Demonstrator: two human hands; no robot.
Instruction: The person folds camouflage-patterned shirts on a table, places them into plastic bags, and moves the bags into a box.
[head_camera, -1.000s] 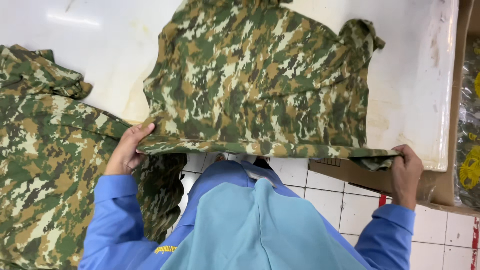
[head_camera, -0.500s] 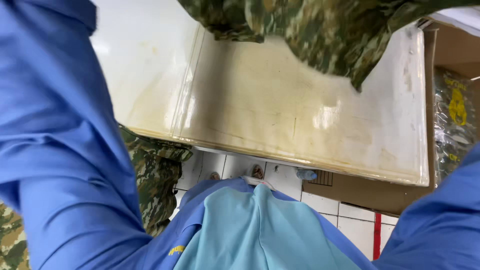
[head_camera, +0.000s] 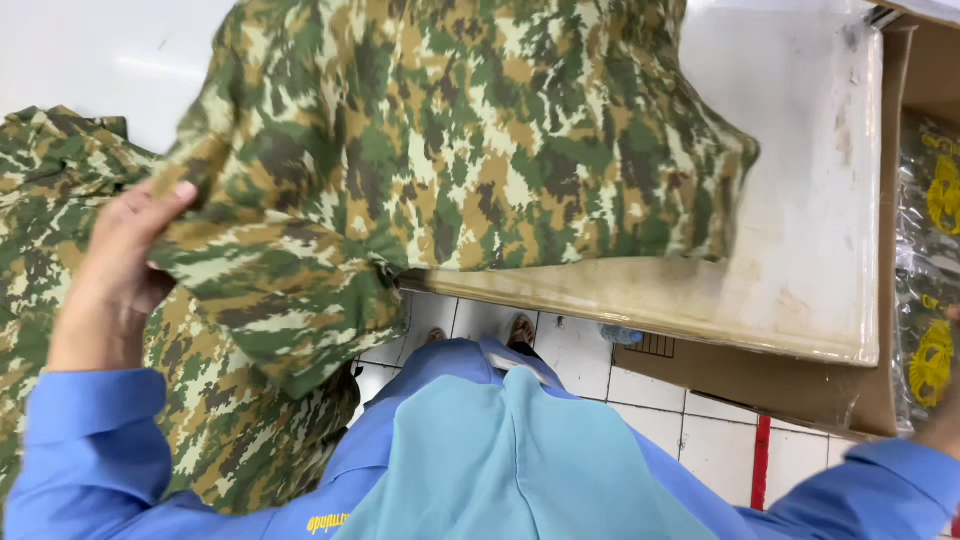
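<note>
Down at the near edge of the white counter (head_camera: 810, 200), a camouflage garment (head_camera: 460, 140) in green, tan and brown lies bunched over the counter top, its lower left part folded over and hanging past the edge. The left hand (head_camera: 115, 275) holds that folded part from the left side: the thumb lies along the top of the cloth and the other fingers are hidden beneath it, so the grip is pinching the fabric at its left edge. The left forearm wears a blue sleeve (head_camera: 85, 440).

Only a sliver of the right hand (head_camera: 940, 425) shows at the far right border of the view, above a blue cuff; whether its grip is spread or pressed together cannot be told, and it is well apart from the garment. It sits just beside clear plastic bags with yellow printing (head_camera: 930, 270) that stand in an open cardboard box (head_camera: 760, 375) to the right of the counter.

A second heap of camouflage cloth (head_camera: 50, 230) lies on the left, partly behind the left hand and hanging below the counter edge. Below the counter, white floor tiles (head_camera: 690, 400) with a red line show, and a light-blue apron front (head_camera: 520, 470) fills the lower middle.
</note>
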